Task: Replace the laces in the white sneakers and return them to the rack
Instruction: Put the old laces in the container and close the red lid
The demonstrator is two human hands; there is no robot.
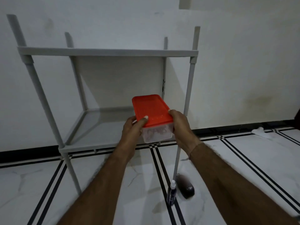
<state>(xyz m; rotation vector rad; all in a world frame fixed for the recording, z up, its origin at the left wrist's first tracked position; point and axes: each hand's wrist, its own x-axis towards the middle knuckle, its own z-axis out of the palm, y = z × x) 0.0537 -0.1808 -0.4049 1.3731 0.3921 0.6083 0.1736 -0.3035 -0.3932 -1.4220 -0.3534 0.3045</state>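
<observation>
Sneakers do not show anywhere in the head view. Only a blurred white shape (pixel 259 131) lies on the floor well to the right of the grips, and I cannot tell what it is. The rack (pixel 107 51) stands just beyond them, its lower shelf (pixel 90 137) beneath and to their left. Left grip (pixel 131 129) and right grip (pixel 181 127) clasp a clear box (pixel 156 134) by its two sides, the left thumb on the red lid (pixel 151 109). Held by side pressure alone, the box could slip, or the lid pop and spill the contents. Below the right grip, a spray bottle (pixel 171 191) and a dark object (pixel 185 186) could get knocked.
</observation>
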